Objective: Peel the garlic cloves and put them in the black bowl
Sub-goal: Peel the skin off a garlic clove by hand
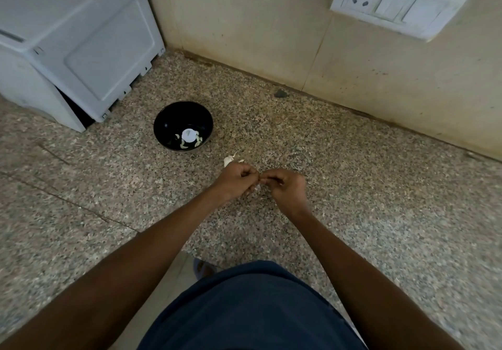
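Both hands meet over the speckled stone bench [353,192], fingertips together. Left hand [239,180] and right hand [285,186] are curled and seem to pinch one small garlic clove [256,188] between them; only a pale sliver shows below the fingertips, so the exact grip on it is hard to read. Judged step: stripping skin off this clove.

To do it well: hold the clove firm with one hand, catch the papery skin at the tip with the other hand's nail, pull along the length, not across. Keep it low over the bench so a slip doesn't send it far. Check no skin clings before dropping it in.

Black bowl [183,126] sits ahead and left of the hands, near but apart. It holds several peeled cloves [190,143] plus a round white spot at its centre, probably a light reflection or sticker, can't tell. The path from the hands to the bowl looks open.

A white scrap, garlic skin or remaining garlic [228,160], lies on the bench just beyond the left hand, between hands and bowl.

Around: white appliance [73,42] back left, close to the bowl; tiled wall [258,29] behind; socket and switch plate [399,3] on the wall, top right; small dark fleck [280,93] at the wall's foot. Person's dark blue clothing [252,309] fills the bottom.
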